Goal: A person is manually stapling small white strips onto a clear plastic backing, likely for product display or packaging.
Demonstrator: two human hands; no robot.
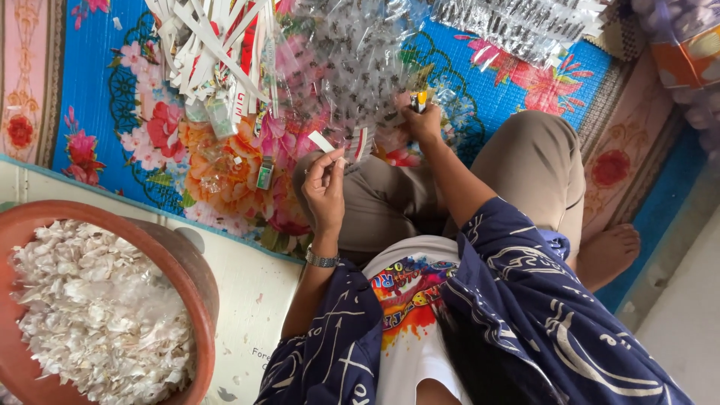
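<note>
**Both hands busy over a heap of small clear packets**

The person sat cross-legged on a flowered mat (112, 97), which kept the loose stock within arm's reach in front of the knees. The left hand (325, 187) was raised above the lap, thumb and fingers (330, 159) pinched shut on a small white strip (321, 141), held up at its lower end so the free end stood clear for handling. The right hand (424, 120) reached farther forward, closed around a small yellow-tipped item (421, 100) (what kind of tool or piece it was could not be told), and pressed it against the edge of the clear printed packets (352, 67) that lay spread on the mat.

A sheaf of white and red paper strips (217, 52) lay fanned out just left of the packets, near the left hand, so a fresh strip could be taken without shifting the body. A small green packet (265, 174) lay loose on the mat beside the left knee. Off the mat, on the pale floor, a reddish-brown basin (191, 262) stood heaped with white scraps (90, 307), well apart from the hands.
</note>
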